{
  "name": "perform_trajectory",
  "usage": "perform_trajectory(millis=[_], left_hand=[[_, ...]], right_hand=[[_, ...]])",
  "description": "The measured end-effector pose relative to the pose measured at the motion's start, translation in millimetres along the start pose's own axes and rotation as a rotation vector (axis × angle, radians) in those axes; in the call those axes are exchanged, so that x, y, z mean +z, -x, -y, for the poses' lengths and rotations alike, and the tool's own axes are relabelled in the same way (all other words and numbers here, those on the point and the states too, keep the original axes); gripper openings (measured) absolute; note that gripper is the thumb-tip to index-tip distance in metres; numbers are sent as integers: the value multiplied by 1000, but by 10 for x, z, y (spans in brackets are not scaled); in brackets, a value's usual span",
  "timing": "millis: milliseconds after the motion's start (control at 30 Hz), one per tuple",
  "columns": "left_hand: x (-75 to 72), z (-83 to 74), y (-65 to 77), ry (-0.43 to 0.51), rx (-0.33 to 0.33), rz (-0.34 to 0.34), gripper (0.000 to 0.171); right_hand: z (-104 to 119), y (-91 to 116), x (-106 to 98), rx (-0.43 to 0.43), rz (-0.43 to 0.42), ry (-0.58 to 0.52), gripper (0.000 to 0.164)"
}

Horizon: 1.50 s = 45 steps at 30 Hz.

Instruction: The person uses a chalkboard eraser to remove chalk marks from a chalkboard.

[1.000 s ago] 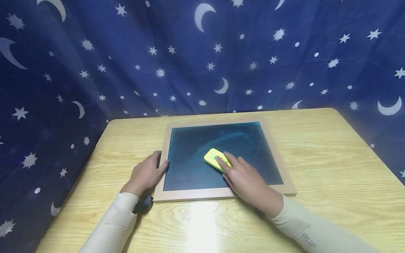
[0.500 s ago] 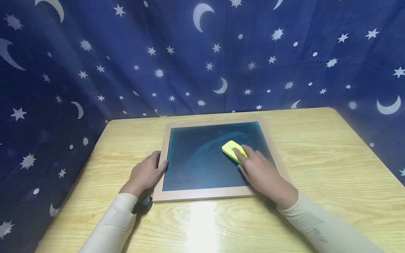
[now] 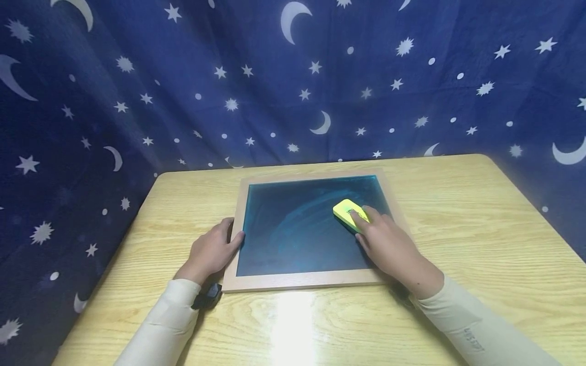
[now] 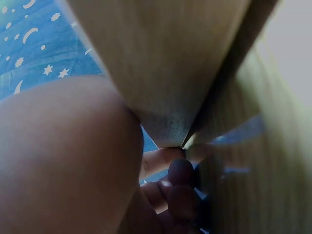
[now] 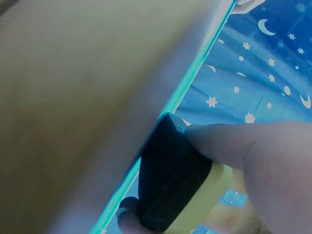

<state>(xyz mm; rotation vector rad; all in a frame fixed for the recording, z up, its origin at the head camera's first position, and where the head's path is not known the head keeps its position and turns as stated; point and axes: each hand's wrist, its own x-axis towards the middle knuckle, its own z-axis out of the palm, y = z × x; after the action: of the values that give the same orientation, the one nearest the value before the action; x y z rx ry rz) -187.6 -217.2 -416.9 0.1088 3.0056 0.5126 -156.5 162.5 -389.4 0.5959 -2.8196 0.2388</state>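
Note:
A small chalkboard (image 3: 302, 280) with a pale wooden frame lies flat on the table, its dark surface marked by faint bluish smears. At its left edge my left hand (image 3: 212, 251) holds the frame, thumb on top and fingers along the side. In the left wrist view, curled fingertips (image 4: 183, 173) show by the frame's side wall (image 4: 161, 58). My right hand (image 3: 391, 249) grips a yellow chalkboard eraser (image 3: 344, 209) on the right part of the board. The right wrist view shows the eraser's dark felt (image 5: 170, 180) against the board, between thumb and fingers.
The light wood-grain table (image 3: 476, 223) extends around the board on all sides. A dark blue curtain (image 3: 265, 51) with moons and stars hangs behind and to the left. Dark wrist devices (image 3: 208, 297) sit under both wrists.
My right hand has slid the eraser from the board's middle to the right and slightly away from me, slowing in the last half second. My left hand stays at the frame.

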Motion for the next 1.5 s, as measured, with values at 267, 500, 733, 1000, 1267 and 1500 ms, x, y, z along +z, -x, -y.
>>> perform_trajectory(millis=[267, 500, 733, 1000, 1267, 1500], left_hand=[[6, 4, -6, 0, 6, -6, 61], [13, 22, 0, 1, -4, 3, 62], [13, 28, 7, -2, -2, 2, 62], [19, 11, -1, 4, 5, -3, 62], [7, 9, 4, 0, 6, -6, 62], [3, 17, -8, -5, 6, -4, 61]], right_hand=[[30, 10, -13, 9, 11, -1, 50], [60, 17, 1, 0, 14, 19, 51], [118, 37, 34, -19, 2, 35, 50], [222, 73, 43, -40, 14, 52, 50], [348, 112, 47, -57, 29, 36, 51], [407, 142, 60, -85, 26, 19, 52]])
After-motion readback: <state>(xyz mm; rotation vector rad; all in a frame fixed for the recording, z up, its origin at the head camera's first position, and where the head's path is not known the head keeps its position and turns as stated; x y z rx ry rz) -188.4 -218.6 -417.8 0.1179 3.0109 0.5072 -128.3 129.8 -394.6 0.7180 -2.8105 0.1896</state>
